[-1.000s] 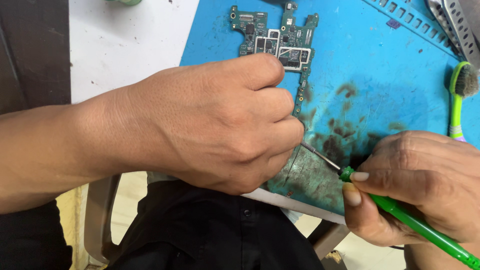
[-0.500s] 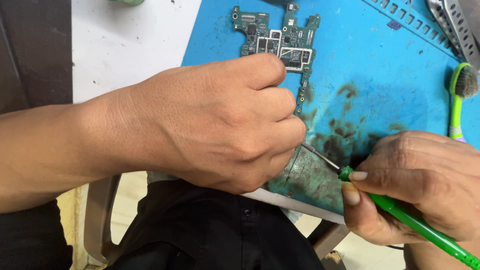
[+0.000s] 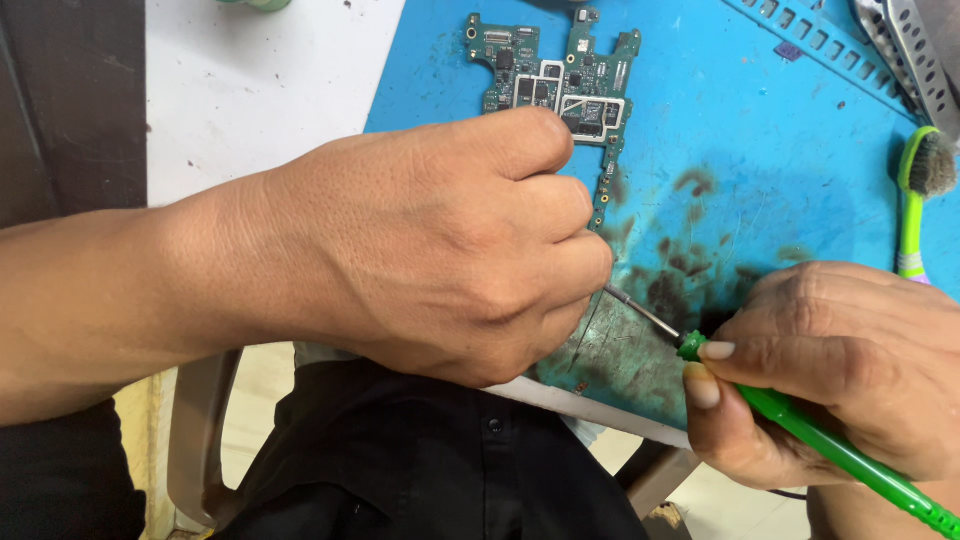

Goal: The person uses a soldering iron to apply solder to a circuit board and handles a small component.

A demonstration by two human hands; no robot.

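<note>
Right hand [image 3: 840, 370] gripped a green soldering iron [image 3: 800, 425], tip beside the fisted left hand [image 3: 450, 245]; its contents could not be determined. Circuit board [image 3: 560, 85] lay on the blue mat [image 3: 760, 150].

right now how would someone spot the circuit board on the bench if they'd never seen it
Start at the blue mat covering the right of the white bench. Near its top edge, just beyond the left hand's knuckles, lies the circuit board. It is the only dark green, notched flat piece with silver frames; the green brush at the right edge is plain plastic.
</note>
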